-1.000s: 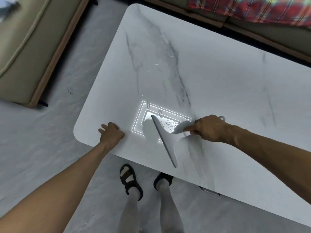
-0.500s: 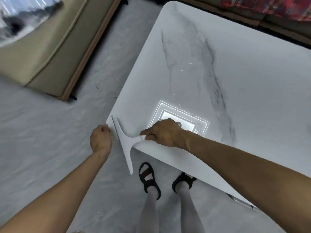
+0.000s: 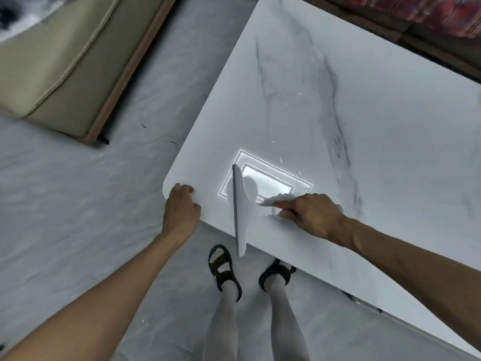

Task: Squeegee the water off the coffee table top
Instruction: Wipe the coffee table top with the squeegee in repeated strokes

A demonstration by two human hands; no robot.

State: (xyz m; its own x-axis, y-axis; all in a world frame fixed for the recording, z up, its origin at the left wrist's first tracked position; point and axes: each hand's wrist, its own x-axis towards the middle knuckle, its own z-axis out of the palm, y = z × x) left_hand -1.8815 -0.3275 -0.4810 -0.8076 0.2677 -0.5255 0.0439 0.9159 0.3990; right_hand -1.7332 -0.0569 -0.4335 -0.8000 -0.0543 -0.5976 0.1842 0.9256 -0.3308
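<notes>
A white marble coffee table top (image 3: 351,131) fills the right half of the view. On it a white squeegee (image 3: 240,209) stands with its long blade running near to far, its near tip hanging past the table's front edge. My right hand (image 3: 312,213) grips the squeegee's handle, index finger stretched along it. My left hand (image 3: 181,207) rests on the table's near left corner, fingers bent over the edge. A few small water drops (image 3: 281,160) glint beyond the blade, next to a bright reflection of a ceiling light (image 3: 268,182).
A beige sofa (image 3: 59,61) with a wooden base stands at the upper left across a strip of grey floor (image 3: 78,204). Another sofa with a red plaid cloth (image 3: 429,11) lies past the table's far edge. My feet in black sandals (image 3: 223,269) stand at the table's front edge.
The squeegee swept left to the table's corner half a second ago and now stands further right, back on the top by the light reflection. My left hand stays at the corner.
</notes>
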